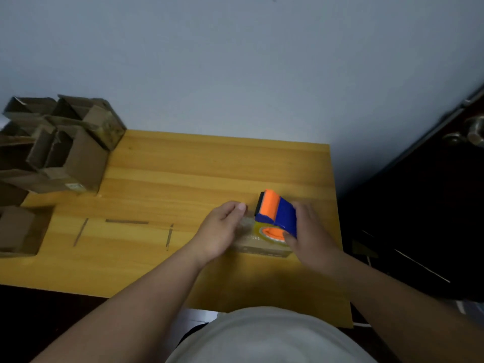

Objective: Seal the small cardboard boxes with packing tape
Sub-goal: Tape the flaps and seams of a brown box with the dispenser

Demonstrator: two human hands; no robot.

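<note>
Right hand (311, 231) fingers grip tape dispenser (277, 214), nose pointing far-left, over box (258, 244); left hand (222, 229) presses flat.

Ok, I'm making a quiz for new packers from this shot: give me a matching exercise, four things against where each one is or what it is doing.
Things:
1. tape dispenser
2. left hand
3. pile of open boxes
4. small box

Places or states:
A. heaped at the table's far left corner
B. gripped by the right hand
C. resting on the small box
D. under the dispenser, near the table's right edge

Pairs: 1-B, 2-C, 3-A, 4-D
</note>
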